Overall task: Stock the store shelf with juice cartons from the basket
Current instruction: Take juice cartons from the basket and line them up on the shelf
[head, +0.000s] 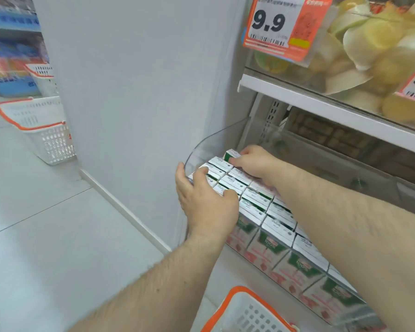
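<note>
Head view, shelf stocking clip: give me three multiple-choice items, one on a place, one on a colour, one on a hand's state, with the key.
1. Where is the right hand?
A. in the basket
B. at the back of the carton rows, near the clear divider
C. on the price tag

2. What colour is the rim of the basket at the bottom?
A. orange
B. blue
C. black

3. What is the left hand doing?
A. hanging idle
B. holding a price tag
C. resting on the cartons at the shelf's left end

Key: 1 B, its fingers grip a carton by the divider; 2 A, the rim is plainly orange; 3 C, its fingers lie over the cartons' tops.
</note>
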Action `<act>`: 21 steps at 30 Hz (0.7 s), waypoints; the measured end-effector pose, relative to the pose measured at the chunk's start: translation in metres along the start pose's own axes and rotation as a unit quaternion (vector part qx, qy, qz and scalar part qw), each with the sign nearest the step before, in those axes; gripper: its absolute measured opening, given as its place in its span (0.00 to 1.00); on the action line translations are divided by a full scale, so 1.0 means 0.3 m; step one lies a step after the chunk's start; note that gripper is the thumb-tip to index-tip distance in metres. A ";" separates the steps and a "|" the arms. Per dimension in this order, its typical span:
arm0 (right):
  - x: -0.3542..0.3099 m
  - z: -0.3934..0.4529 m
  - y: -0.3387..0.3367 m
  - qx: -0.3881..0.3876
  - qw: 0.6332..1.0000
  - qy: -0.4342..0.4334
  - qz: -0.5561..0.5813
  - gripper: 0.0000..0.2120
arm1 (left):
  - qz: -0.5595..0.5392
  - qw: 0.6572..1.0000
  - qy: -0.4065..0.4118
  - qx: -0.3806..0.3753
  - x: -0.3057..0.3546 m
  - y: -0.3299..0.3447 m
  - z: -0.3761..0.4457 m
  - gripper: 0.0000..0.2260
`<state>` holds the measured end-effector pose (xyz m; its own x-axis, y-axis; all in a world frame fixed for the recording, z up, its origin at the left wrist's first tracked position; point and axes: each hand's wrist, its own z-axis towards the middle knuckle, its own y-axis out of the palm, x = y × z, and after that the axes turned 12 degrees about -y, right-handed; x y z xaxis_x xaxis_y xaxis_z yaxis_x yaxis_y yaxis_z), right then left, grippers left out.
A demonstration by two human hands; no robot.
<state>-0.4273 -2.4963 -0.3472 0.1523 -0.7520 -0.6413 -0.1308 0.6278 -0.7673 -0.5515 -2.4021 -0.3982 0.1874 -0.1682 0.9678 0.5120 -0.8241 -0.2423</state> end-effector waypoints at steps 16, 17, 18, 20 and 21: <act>0.040 0.028 -0.045 -0.113 0.953 0.159 0.230 0.08 | -0.008 1.000 -0.005 0.003 -0.005 0.004 -0.004 0.19; 0.036 0.026 -0.045 -0.112 0.955 0.165 0.220 0.09 | -0.007 1.000 -0.007 0.001 -0.005 0.003 -0.005 0.19; 0.032 0.023 -0.044 -0.109 0.957 0.167 0.211 0.09 | -0.006 1.000 -0.008 -0.001 -0.005 0.002 -0.003 0.19; 0.020 0.010 -0.042 -0.105 0.963 0.164 0.186 0.11 | 0.000 1.000 -0.007 -0.009 -0.004 -0.001 -0.002 0.20; 0.016 0.001 -0.041 -0.100 0.969 0.158 0.159 0.12 | 0.005 1.000 -0.006 -0.014 -0.003 -0.004 -0.002 0.21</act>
<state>-0.4247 -2.5075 -0.3408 -0.2301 -0.5710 -0.7881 -0.3137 0.8101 -0.4953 -0.5527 -2.4013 -0.3987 0.2030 -0.1697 0.9644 0.4865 -0.8372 -0.2497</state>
